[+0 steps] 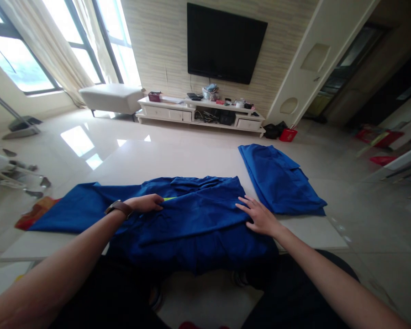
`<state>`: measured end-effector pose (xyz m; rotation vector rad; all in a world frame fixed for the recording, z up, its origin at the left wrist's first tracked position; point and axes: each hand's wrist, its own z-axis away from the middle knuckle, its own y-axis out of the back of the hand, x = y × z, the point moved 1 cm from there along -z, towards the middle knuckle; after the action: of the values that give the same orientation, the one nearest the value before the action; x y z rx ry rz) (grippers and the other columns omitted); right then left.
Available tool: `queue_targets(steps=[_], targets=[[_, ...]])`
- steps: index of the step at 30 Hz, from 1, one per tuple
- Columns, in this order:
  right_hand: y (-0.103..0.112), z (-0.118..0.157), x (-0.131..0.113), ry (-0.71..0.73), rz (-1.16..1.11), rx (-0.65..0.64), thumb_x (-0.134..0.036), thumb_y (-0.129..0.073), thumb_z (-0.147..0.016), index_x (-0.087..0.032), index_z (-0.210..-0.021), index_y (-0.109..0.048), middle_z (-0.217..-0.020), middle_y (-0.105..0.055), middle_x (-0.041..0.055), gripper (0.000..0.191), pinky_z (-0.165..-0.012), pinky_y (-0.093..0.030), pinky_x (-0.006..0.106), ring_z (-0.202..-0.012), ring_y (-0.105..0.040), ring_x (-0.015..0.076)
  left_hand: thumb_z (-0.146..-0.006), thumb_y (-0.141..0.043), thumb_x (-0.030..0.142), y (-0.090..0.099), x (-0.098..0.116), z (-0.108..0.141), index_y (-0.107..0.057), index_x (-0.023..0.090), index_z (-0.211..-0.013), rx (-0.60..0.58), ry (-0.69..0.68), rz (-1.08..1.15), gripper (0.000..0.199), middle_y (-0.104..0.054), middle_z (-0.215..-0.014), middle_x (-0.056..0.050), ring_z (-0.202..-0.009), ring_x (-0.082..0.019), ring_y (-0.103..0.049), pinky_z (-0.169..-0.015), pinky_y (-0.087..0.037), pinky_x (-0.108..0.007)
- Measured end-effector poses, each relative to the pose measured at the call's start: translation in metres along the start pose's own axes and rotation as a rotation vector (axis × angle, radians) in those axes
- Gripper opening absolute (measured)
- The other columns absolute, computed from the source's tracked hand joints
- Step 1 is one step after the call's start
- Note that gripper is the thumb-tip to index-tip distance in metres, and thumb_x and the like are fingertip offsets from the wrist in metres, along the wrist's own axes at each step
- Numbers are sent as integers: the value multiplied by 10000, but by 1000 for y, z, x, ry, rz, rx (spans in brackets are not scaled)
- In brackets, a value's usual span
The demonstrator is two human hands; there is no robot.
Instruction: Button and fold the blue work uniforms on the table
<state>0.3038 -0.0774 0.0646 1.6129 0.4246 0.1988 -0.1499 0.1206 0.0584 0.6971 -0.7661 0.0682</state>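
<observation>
A blue garment (192,219) lies spread over the table's near edge, and its front part hangs down over my lap. One long blue part of it stretches out to the left. My left hand (146,203), with a brown watch on the wrist, pinches the cloth beside a small yellow-green strip (170,198). At the garment's right end rests my right hand (260,217), its fingers spread on the fabric. Just beyond that hand, a second blue piece of clothing (281,180) lies folded on the table.
The pale table (150,157) reaches away from me. Something orange-red (37,212) sits at its left end. Farther off stand a white TV cabinet (167,113) with clutter, a white bench (111,97), a red bag (288,134) and a dustpan (22,127).
</observation>
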Motion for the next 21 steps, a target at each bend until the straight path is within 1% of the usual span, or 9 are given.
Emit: queue_targets(steps=[3,6,8,10,13,15,17,18,21], targets=[[-2,-25,-5,70,-198,-7,-364,-629,-899,-296,-1541,-422,-1628,-365,80,677,-1197,-300,584,-1519,-276,327,-674,-689,504,2,0,-2,-751,222,-892,13,-15,1,361,-763,-926,-65,-869,-292,-674,-811,-533,-384],[-16,-62,6,-53,-285,65,-421,-461,-1011,-258,-1581,-361,-1643,-336,103,601,-1211,-284,580,-1527,-275,299,-685,-676,523,4,-2,-5,-752,225,-904,43,-15,-34,378,-770,-946,-71,-885,-303,-679,-833,-527,-394],[-34,-83,20,-196,-235,48,-444,-399,-1033,-213,-1602,-317,-1660,-295,126,619,-1223,-279,551,-1536,-259,293,-673,-682,531,4,-4,-8,-750,234,-922,110,-18,-59,394,-773,-980,-71,-922,-315,-680,-849,-524,-396],[-53,-98,36,-304,-156,-8,-467,-389,-1033,-190,-1609,-293,-1674,-257,131,647,-1232,-268,534,-1546,-232,298,-663,-691,531,3,-7,-11,-747,242,-934,155,-21,-94,400,-773,-1003,-69,-948,-318,-680,-845,-525,-384],[-73,-106,56,-340,-75,-32,-491,-373,-1032,-196,-1608,-296,-1684,-237,104,652,-1235,-260,536,-1556,-197,309,-659,-695,475,4,-12,-15,-735,239,-966,160,-25,-156,389,-765,-1019,-70,-930,-296,-681,-821,-529,-362],[-79,-106,64,-325,-44,-12,-504,-352,-1034,-196,-1607,-302,-1683,-243,92,652,-1231,-274,526,-1556,-198,310,-645,-679,391,14,-18,-14,-721,227,-990,196,-37,-168,385,-754,-1015,-67,-902,-268,-674,-801,-531,-343],[-83,-105,69,-313,-22,8,-512,-336,-1033,-188,-1604,-312,-1678,-257,90,657,-1227,-291,516,-1552,-212,309,-627,-650,318,35,-30,-5,-707,204,-996,319,-23,-112,391,-738,-1001,-68,-878,-236,-665,-781,-532,-315],[-85,-105,71,-311,-14,19,-515,-329,-1033,-185,-1602,-319,-1675,-266,88,658,-1223,-298,519,-1550,-218,311,-620,-639,295,49,-39,4,-701,190,-991,434,14,-50,391,-732,-990,-70,-864,-221,-661,-769,-531,-301],[-92,-106,76,-312,1,55,-514,-321,-1029,-187,-1590,-346,-1662,-301,84,650,-1205,-327,540,-1540,-244,315,-648,-618,296,86,-77,52,-674,147,-1025,959,211,175,409,-720,-972,-86,-860,-201,-646,-753,-521,-280]])
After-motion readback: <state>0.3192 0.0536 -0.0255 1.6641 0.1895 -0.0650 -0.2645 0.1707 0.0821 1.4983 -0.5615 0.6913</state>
